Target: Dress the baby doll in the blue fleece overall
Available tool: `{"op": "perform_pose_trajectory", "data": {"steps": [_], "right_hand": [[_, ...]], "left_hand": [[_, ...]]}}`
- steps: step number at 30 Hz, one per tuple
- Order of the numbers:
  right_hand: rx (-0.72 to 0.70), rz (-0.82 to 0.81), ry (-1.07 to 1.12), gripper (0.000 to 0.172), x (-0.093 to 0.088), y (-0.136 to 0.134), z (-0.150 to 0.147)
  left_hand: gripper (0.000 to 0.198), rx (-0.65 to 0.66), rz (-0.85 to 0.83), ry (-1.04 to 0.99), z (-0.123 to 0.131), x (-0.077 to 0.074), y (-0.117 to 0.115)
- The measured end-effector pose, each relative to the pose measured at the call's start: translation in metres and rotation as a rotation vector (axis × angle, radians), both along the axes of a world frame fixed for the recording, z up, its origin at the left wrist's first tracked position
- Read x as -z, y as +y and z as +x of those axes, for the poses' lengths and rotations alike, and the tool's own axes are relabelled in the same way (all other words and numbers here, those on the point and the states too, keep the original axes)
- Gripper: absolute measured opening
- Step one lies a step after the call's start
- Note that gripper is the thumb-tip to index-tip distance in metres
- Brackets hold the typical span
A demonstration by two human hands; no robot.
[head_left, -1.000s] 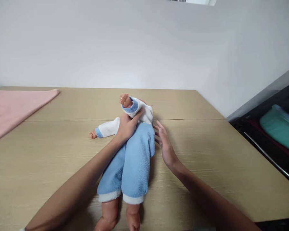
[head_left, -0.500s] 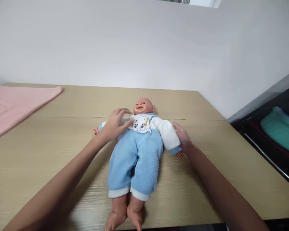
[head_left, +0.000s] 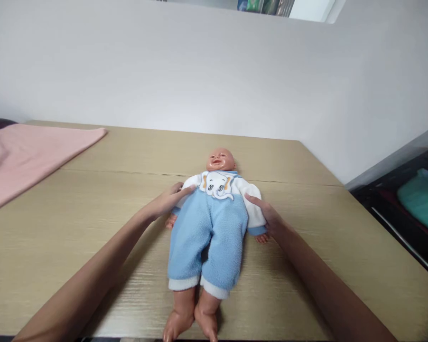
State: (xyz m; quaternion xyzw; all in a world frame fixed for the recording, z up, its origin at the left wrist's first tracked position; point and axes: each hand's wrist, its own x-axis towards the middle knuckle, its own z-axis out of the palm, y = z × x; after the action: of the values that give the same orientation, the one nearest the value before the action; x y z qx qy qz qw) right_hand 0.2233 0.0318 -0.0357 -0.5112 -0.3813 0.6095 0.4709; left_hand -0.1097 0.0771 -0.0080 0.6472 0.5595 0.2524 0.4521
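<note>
A baby doll (head_left: 221,213) lies on its back on the table, head toward the wall and bare feet at the near edge. It wears a blue and white fleece outfit with an elephant face on the chest. My left hand (head_left: 169,199) is curled around the doll's sleeve on the left, thumb resting on top. On the other side my right hand (head_left: 267,211) wraps the white sleeve, its thumb across the front and the other fingers hidden behind. The doll's small hands stick out of both cuffs.
The wooden table (head_left: 103,228) has a seam running across it. A pink cloth (head_left: 39,152) lies at the left. Beyond the table's right edge is a dark surface or shelf with a teal item (head_left: 420,202), partly blurred. A pale wall (head_left: 200,71) rises behind.
My left hand has moved down the doll's side, and the arm there now lies closer to its body. My right thumb has come over the other sleeve. The view has shifted slightly.
</note>
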Motion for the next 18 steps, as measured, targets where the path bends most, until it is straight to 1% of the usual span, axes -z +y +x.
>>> {"op": "perform_pose_trajectory", "data": {"steps": [2, 3, 6, 8, 10, 12, 14, 16, 17, 18], "right_hand": [[-0.003, -0.058, 0.044, 0.036, -0.002, -0.001, -0.007], [-0.003, -0.065, 0.058, 0.04, -0.003, -0.001, -0.009], [-0.014, -0.004, 0.045, 0.054, -0.011, -0.005, -0.01], [-0.026, 0.047, 0.015, 0.058, -0.021, -0.011, -0.007], [-0.037, 0.086, -0.055, 0.056, -0.036, -0.021, -0.001], [-0.051, 0.128, -0.154, 0.055, -0.053, -0.035, 0.004], [-0.066, 0.186, -0.242, 0.061, -0.073, -0.053, 0.01], [-0.09, 0.249, -0.304, 0.069, -0.093, -0.078, 0.016], [-0.112, 0.27, -0.33, 0.071, -0.102, -0.093, 0.019], [-0.143, 0.288, -0.357, 0.07, -0.109, -0.109, 0.022]], "left_hand": [[0.075, -0.008, -0.053, -0.081, 0.003, -0.003, -0.007], [0.076, -0.018, -0.068, -0.124, 0.004, -0.003, -0.01], [0.086, -0.032, -0.138, -0.237, 0.005, -0.005, -0.023], [0.091, -0.034, -0.169, -0.3, 0.006, -0.008, -0.036], [0.089, -0.061, -0.152, -0.352, 0.009, -0.012, -0.053], [0.086, -0.111, -0.113, -0.391, 0.013, -0.014, -0.076], [0.089, -0.148, -0.099, -0.415, 0.016, -0.011, -0.105], [0.098, -0.135, -0.086, -0.42, 0.016, 0.0, -0.14], [0.103, -0.116, -0.05, -0.423, 0.013, 0.009, -0.158], [0.108, -0.086, -0.019, -0.416, 0.01, 0.02, -0.177]]}}
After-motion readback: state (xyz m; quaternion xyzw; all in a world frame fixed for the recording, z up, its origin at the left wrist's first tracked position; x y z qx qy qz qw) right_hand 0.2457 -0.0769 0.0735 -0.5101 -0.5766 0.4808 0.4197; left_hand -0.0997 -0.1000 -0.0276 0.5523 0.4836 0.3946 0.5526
